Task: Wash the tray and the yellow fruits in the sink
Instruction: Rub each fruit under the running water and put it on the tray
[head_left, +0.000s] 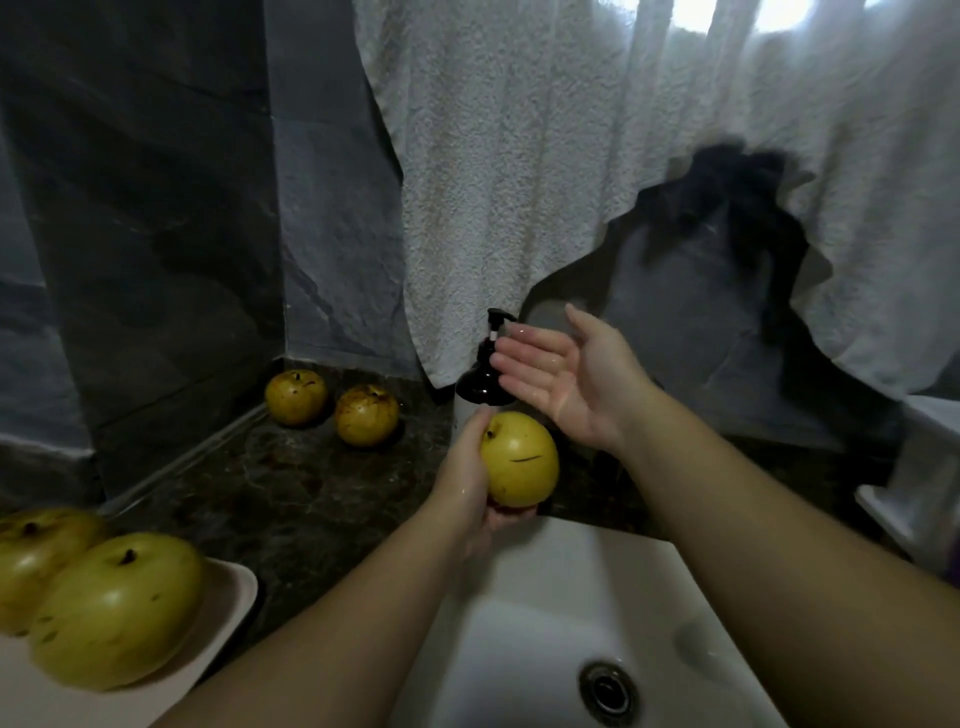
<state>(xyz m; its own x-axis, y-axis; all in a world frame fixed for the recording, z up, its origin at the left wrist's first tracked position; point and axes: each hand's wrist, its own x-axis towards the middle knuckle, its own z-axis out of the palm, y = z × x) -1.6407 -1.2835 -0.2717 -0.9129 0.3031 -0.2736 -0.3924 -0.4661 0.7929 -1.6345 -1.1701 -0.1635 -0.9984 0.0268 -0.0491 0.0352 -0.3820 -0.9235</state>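
My left hand (464, 480) grips a yellow fruit (519, 460) above the back edge of the white sink (530, 639). My right hand (563, 374) hovers just above it, wet, palm up, fingers straight, right beside the black soap pump bottle (483, 371). Two yellow fruits (117, 616) (31, 551) lie on a pale tray (228, 603) at the lower left. Two more spotted yellow fruits (296, 397) (367, 415) sit on the dark counter near the back corner.
A white towel (519, 171) hangs behind the bottle over the dark wall. The dark marble counter (291, 499) runs left of the sink. The sink drain (608, 688) is at the bottom. A white object (930, 493) stands at the right edge.
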